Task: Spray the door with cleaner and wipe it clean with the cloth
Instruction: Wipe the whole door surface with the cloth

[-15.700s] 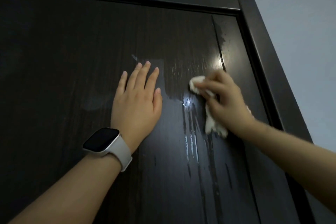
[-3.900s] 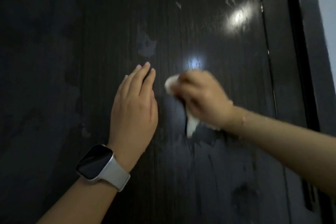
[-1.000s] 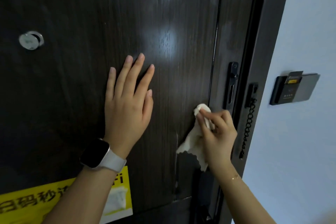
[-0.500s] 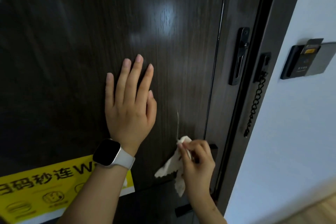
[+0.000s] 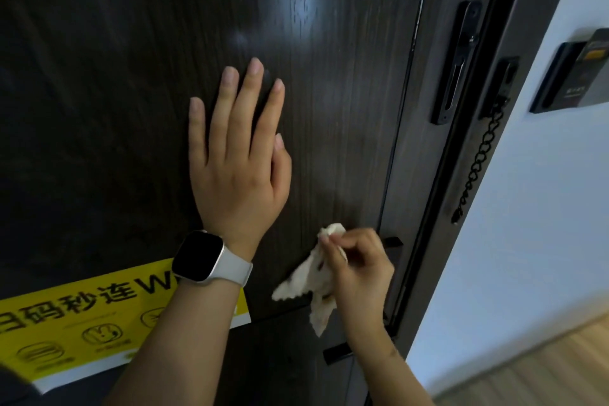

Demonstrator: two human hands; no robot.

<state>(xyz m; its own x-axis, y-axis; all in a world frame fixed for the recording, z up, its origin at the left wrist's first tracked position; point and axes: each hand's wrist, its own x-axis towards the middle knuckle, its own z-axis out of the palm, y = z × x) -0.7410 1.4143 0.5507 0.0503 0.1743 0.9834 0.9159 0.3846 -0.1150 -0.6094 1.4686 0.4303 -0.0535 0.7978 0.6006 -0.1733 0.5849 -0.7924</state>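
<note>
Cloth (image 5: 313, 277) in R hand (image 5: 359, 270) – prob touching door (image 5: 329, 109)

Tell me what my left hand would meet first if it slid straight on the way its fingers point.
Probably nothing soon: the left hand lies flat on the dark wood-grain door, fingers pointing up, and only bare panel shows above them to the frame's top.
</note>
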